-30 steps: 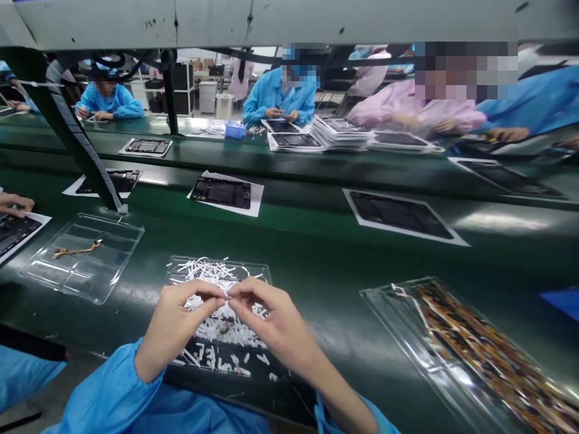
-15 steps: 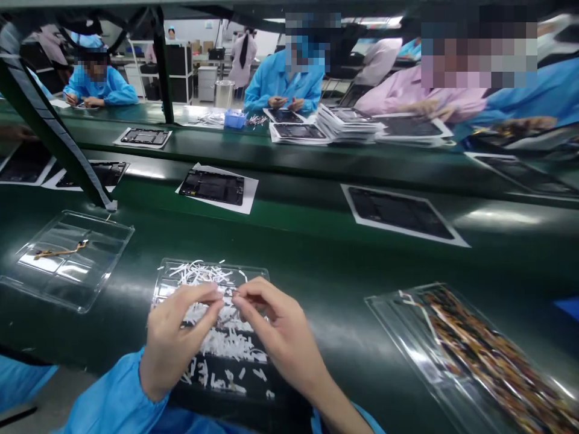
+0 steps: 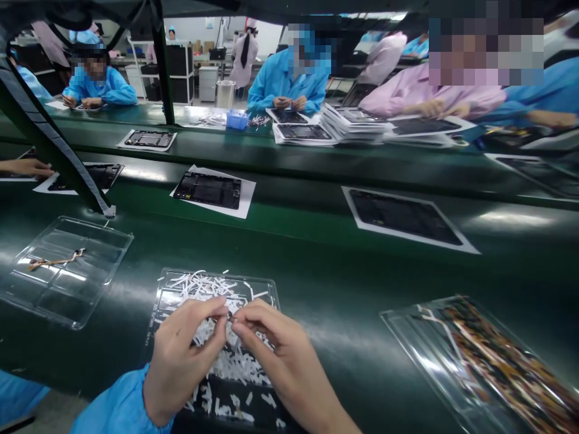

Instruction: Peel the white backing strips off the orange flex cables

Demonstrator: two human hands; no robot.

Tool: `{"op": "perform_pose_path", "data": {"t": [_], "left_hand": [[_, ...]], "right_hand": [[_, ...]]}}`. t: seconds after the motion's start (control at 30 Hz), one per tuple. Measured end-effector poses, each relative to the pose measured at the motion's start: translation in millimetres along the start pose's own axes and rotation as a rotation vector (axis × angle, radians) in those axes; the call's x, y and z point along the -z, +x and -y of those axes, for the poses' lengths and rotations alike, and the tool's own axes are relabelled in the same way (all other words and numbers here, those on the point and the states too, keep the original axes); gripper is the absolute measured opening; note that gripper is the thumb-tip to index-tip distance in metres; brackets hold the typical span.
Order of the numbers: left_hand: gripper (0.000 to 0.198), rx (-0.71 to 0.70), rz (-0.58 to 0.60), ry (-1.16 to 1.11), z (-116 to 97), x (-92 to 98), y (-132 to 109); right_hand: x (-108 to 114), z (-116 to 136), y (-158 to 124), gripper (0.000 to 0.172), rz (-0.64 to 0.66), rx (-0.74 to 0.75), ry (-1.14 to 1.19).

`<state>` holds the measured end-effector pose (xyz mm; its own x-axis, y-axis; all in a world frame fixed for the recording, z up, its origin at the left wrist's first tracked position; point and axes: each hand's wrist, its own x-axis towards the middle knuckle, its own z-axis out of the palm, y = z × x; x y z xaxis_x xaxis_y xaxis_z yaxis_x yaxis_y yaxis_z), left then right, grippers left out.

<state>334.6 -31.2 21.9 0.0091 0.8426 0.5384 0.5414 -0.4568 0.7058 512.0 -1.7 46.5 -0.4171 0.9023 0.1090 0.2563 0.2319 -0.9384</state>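
Note:
My left hand (image 3: 189,352) and my right hand (image 3: 283,352) meet fingertip to fingertip over a clear plastic tray (image 3: 270,293). A tiny dark part (image 3: 230,315) shows between the pinched fingers of both hands; its exact kind is too small to make out. Under them the tray is heaped with white paper-like strips (image 3: 242,361), partly hidden by my hands. To the left, another clear tray (image 3: 97,274) bears a brown flex cable (image 3: 56,260). A third clear tray (image 3: 409,343), on the right, holds a pile of brown flex cables (image 3: 491,343).
Black tablet-like housings (image 3: 210,188) on white sheets lie along the green bench, one more (image 3: 402,217) to the right. A slanted dark post (image 3: 61,138) stands at left. Beside it is another person's hand (image 3: 29,167). Co-workers (image 3: 289,78) sit across the bench.
Both hands stay pinched together and sit slightly lower in view; the dark part now shows between them. Another person's hand has come in at the left by a housing.

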Motion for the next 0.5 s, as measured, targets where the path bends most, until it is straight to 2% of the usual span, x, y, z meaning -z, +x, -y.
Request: {"op": "perform_pose_path", "data": {"t": [0.37,0.43,0.5], "left_hand": [[0.038,-0.109,0.012,0.022,-0.7,0.5,0.3],[0.038,-0.065,0.036,-0.071,-0.3,2.0,-0.6],[0.038,0.080,0.083,-0.223,1.2,2.3,-1.6]], "right_hand": [[-3.0,0.7,-1.3,0.018,0.010,-0.045,0.051],[-0.1,3.3,-0.9,0.021,0.060,-0.107,0.150],[3.7,4.6,0.5,0.023,0.142,-0.199,0.312]]}}
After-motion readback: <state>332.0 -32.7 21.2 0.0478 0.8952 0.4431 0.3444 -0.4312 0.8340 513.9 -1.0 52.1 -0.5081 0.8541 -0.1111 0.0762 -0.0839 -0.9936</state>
